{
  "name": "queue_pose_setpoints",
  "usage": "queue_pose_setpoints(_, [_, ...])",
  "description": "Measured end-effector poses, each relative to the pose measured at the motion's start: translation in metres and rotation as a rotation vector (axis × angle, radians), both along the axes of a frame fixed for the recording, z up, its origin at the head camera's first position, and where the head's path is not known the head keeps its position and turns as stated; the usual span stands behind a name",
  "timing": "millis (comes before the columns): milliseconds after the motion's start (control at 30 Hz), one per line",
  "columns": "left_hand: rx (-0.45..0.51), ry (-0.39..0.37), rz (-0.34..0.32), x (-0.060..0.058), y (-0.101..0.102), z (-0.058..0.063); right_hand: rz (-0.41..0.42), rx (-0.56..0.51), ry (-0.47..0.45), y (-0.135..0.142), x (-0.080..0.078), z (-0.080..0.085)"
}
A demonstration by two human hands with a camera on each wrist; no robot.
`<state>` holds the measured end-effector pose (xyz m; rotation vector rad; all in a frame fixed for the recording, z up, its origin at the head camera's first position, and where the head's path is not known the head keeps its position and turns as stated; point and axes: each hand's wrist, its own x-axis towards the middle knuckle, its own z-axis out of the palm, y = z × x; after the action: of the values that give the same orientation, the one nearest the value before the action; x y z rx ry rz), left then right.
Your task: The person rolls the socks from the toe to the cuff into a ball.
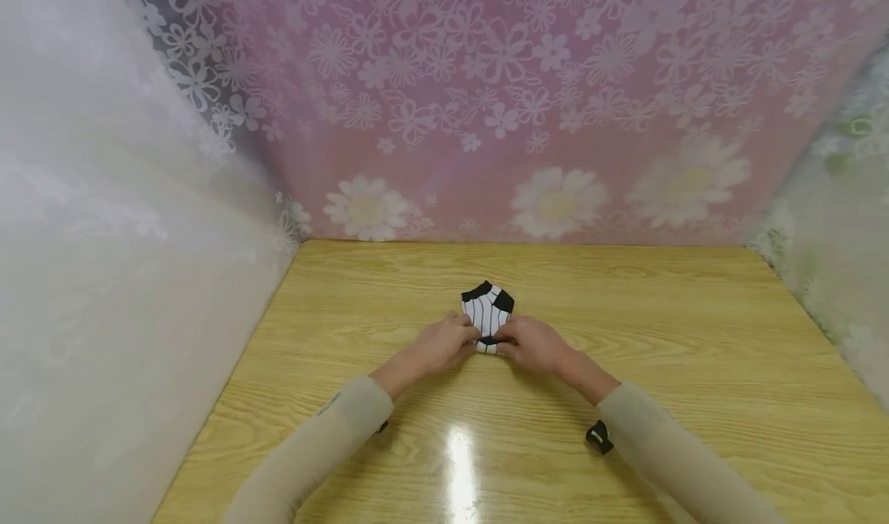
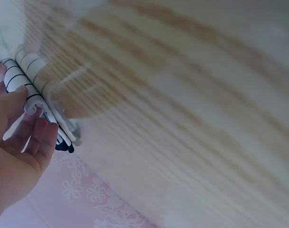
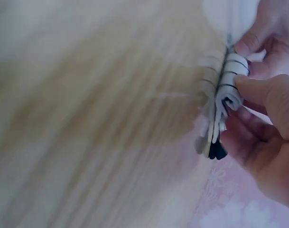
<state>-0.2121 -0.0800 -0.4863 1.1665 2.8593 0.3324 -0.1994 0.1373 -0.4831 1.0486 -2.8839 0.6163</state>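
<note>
A white ankle sock [image 1: 486, 314] with thin black stripes, a black cuff and a black heel lies flat near the middle of the table, cuff pointing away from me. Its toe end is turned into a roll, which shows as a striped tube of fabric [image 3: 235, 69] in the right wrist view. My left hand [image 1: 447, 343] pinches the left end of this roll between thumb and fingers. At the right end, my right hand [image 1: 538, 343] grips it the same way. Flat fabric layers [image 2: 63, 130] extend beyond the roll in the left wrist view.
The wood-grain table [image 1: 347, 277] meets a pink flowered curtain [image 1: 444, 123] at its far edge. Pale curtains hang along the left side [image 1: 139, 238] and right side [image 1: 847, 262]. A black wrist device [image 1: 599, 437] shows beside the right sleeve, and light glares off the table's near part.
</note>
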Motion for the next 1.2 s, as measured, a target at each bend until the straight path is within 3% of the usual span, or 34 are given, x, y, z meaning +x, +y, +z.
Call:
queue_pose_setpoints(133, [-0.032, 0.009, 0.034, -0.001, 0.001, 0.000, 0.045, 0.084, 0.223, -0.001, 0.006, -0.004])
queue_pose_setpoints(200, [-0.042, 0.018, 0.042, -0.001, 0.001, -0.001, 0.058, 0.097, 0.271, -0.002, 0.006, -0.006])
queue_pose_setpoints(267, [-0.045, 0.024, 0.040, -0.002, 0.000, -0.001, 0.053, 0.101, 0.264, -0.003, 0.006, -0.008])
queue_pose_setpoints(567, [-0.007, 0.058, -0.003, -0.001, 0.002, 0.001, 0.036, 0.113, 0.037, -0.002, -0.004, -0.006])
queue_pose_setpoints(733, [-0.032, 0.063, -0.007, -0.003, 0.005, -0.001, 0.003, 0.050, -0.078, -0.001, -0.008, 0.000])
queue_pose_setpoints(833, [-0.032, 0.038, 0.009, -0.005, 0.007, -0.001, -0.015, 0.037, -0.021, 0.002, -0.005, 0.002])
queue_pose_setpoints(1033, [-0.069, 0.008, 0.038, -0.009, 0.012, 0.002, 0.064, 0.141, 0.276, 0.006, 0.003, -0.005])
queue_pose_setpoints(1200, [-0.060, -0.007, 0.019, -0.007, 0.010, 0.004, 0.051, 0.084, 0.240, 0.004, 0.006, -0.008])
